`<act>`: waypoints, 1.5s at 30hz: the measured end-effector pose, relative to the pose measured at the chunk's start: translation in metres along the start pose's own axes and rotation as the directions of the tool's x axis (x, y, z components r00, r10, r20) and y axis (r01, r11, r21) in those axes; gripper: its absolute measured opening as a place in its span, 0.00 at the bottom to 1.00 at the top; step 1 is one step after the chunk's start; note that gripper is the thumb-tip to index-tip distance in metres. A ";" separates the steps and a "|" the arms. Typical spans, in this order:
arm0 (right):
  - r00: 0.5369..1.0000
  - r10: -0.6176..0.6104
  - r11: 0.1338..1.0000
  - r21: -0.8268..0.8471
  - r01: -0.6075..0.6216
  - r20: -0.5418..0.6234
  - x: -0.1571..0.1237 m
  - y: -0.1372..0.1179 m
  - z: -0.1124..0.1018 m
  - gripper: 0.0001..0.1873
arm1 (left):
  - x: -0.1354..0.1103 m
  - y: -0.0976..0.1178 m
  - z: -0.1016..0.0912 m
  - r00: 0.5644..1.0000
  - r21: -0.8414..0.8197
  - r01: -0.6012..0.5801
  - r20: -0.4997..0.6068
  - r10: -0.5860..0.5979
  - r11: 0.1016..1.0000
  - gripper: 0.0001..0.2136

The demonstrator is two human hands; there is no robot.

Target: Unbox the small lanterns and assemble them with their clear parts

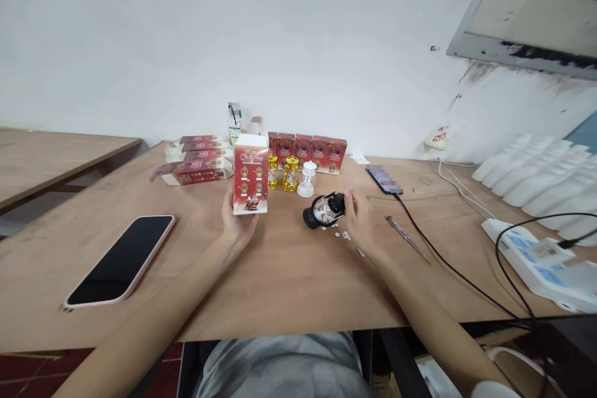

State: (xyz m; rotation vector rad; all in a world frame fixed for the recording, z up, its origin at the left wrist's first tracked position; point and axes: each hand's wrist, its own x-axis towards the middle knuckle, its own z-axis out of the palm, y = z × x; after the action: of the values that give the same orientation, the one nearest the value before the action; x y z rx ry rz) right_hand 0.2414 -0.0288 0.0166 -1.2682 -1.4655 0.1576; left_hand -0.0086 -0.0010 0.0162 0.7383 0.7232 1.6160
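A black phone in a pink case lies leftmost on the brown wooden table. The person's left hand (239,227) grips an upright red-and-white cardboard box (250,180), its curly heading probably reading "Christmas". Shiny gold lanterns (290,175) and a white lantern (306,181) stand just behind. Above the table, the right hand (358,221) pinches the top of a black lantern (323,210), long axis slanting, base leftward. Beyond lies a slim screwdriver (407,239).

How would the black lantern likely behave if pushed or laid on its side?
The black lantern may roll when laid down, as its base looks round. It seems fairly light, since the right grip holds it by one end. Its see-through middle could be fragile if squeezed.
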 end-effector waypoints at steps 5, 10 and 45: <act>0.987 -0.132 0.971 -0.188 0.147 0.092 0.006 -0.012 0.008 0.18 | -0.001 -0.004 0.001 0.977 -0.088 0.214 -0.005 -0.215 0.973 0.19; 0.919 -0.293 0.896 -0.259 0.360 0.263 0.026 -0.026 0.022 0.17 | -0.002 -0.004 0.008 0.972 -0.121 0.236 0.025 -0.235 0.964 0.23; 0.953 -0.080 0.881 0.469 -0.069 0.291 -0.050 -0.054 0.049 0.29 | -0.016 -0.013 0.003 0.876 0.177 0.280 0.354 -0.327 0.943 0.23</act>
State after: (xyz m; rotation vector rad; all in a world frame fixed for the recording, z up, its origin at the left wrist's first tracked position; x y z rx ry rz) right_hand 0.1602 -0.0625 0.0050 -0.8574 -1.5622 0.6948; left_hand 0.0037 -0.0149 0.0067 0.9424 0.6202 1.1059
